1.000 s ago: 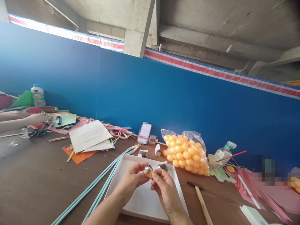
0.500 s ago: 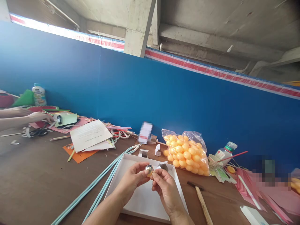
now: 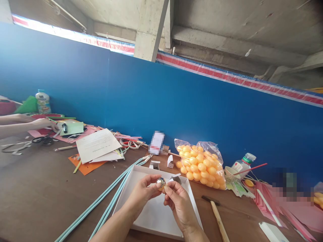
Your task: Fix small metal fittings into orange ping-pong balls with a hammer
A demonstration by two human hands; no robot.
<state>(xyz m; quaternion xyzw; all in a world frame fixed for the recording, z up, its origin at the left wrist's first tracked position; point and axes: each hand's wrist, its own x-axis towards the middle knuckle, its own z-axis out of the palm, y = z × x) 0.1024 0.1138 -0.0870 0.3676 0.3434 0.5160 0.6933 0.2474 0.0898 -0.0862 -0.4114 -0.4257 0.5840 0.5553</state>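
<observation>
A small shiny metal ball [image 3: 160,183], silver with a golden underside, is held up over a shallow white box tray [image 3: 156,215]. My left hand [image 3: 146,188] grips it between thumb and fingers. My right hand [image 3: 175,195] is closed in a pinch against the ball's lower right edge; whatever its fingertips hold is hidden. Just behind my right fingers is a small open carton [image 3: 176,178]. Another small open carton [image 3: 154,165] with dark contents stands at the tray's back edge, and a small white carton [image 3: 170,162] sits beyond.
Light-blue cords [image 3: 111,198] run along the tray's left side. On the right lie a hammer [image 3: 217,218] and a clear bag of orange balls [image 3: 199,164]. Papers [image 3: 98,146], scissors [image 3: 45,139] and another person's hands [image 3: 45,124] are at the left. A blue partition [image 3: 161,97] stands behind.
My hands and the metal ball keep nearly the same pose. At the left, the other person's hands have shifted slightly and the pale strips near the scissors lie differently.
</observation>
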